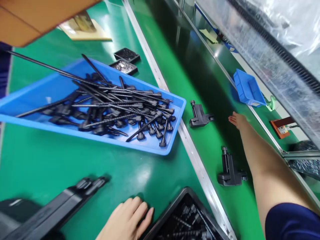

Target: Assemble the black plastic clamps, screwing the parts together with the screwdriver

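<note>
My left hand (128, 218) rests on the green tabletop at the bottom, fingers loosely bent, with no object seen in it. Just right of it stands a black bin (186, 193) holding dark screw-like parts. My right hand (237, 120) reaches far over the green strip beyond the metal rail, fingers stretched, holding nothing visible. Nearest to it are two black clamp-like plastic parts, one (198, 115) to its left and another (231, 170) closer to me. A long blue tray (150, 148) full of black threaded rods with knobs (140, 115) lies left of the rail.
A long black plastic assembly (57, 203) occupies the lower left. Two small black trays (126, 55) lie behind the blue tray. An orange-brown panel (40, 16) overhangs the upper left. A metal rail (190, 143) crosses the bench. A small blue bin (248, 88) stands at right, below a plastic-covered shelf.
</note>
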`<control>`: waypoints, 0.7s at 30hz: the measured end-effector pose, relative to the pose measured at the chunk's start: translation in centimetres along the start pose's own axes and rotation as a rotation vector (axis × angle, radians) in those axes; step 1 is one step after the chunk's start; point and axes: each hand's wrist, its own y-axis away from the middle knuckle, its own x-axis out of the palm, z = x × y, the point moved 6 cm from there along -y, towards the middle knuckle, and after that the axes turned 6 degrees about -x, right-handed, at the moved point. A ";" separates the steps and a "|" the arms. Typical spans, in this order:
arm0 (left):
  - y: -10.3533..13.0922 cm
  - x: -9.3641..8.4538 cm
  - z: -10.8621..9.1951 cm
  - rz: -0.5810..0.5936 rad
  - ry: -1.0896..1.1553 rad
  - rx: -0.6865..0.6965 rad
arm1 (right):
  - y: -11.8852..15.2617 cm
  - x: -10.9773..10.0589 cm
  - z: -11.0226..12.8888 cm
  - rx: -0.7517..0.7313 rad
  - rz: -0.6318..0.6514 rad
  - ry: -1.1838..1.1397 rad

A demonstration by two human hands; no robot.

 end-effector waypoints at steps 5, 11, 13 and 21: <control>-0.2 0.1 0.0 0.038 0.012 -0.049 | 6.9 2.4 1.0 -0.118 -0.068 -0.014; -0.4 -0.7 -1.1 0.075 -0.092 -0.088 | 22.7 6.2 0.8 -0.176 0.070 -0.123; -0.3 -1.2 -1.2 0.080 -0.113 -0.095 | 29.6 6.1 0.2 -0.197 0.189 -0.149; -0.2 -3.1 -2.4 0.034 -0.013 -0.044 | 55.8 -7.3 -8.3 -0.206 0.632 -0.032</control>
